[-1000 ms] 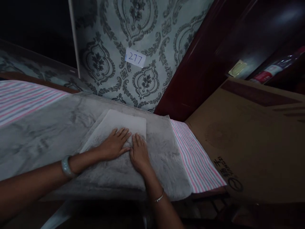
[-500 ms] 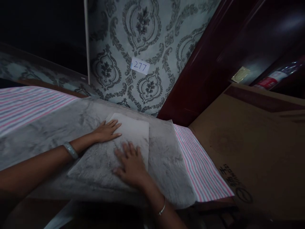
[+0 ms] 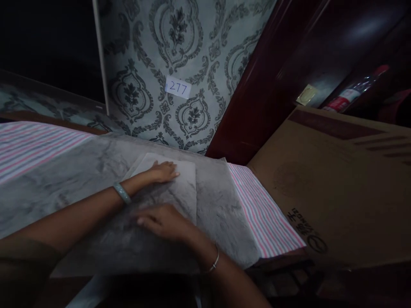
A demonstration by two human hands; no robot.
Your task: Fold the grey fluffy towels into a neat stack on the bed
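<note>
A flat, pale grey plush cloth square [image 3: 186, 182], perhaps a cushion cover, lies on a larger grey plush cover [image 3: 218, 205]. My left hand [image 3: 163, 172] rests palm down on its upper part, fingers stretched out to the right. A greenish bangle [image 3: 122, 192] is on that wrist. Closer to me, my right hand [image 3: 165, 221] is over the lower part of the square, its fingers pointing left. The thumb stands apart from the fingers, whose tips are smeared by motion, and I see nothing held. Both forearms and the right hand hide the square's lower left.
Striped pink, white and blue cloth [image 3: 263, 209] shows beneath the grey cover. A large cardboard box [image 3: 340, 184] stands at right, near a bottle with a red label [image 3: 343, 99]. Behind are patterned wallpaper [image 3: 141, 124], a number card [image 3: 178, 87] and a dark screen [image 3: 48, 42].
My left hand has slid rightward over the plush square. My right hand has turned, its fingers now pointing left instead of away from me. The camera view has shifted slightly.
</note>
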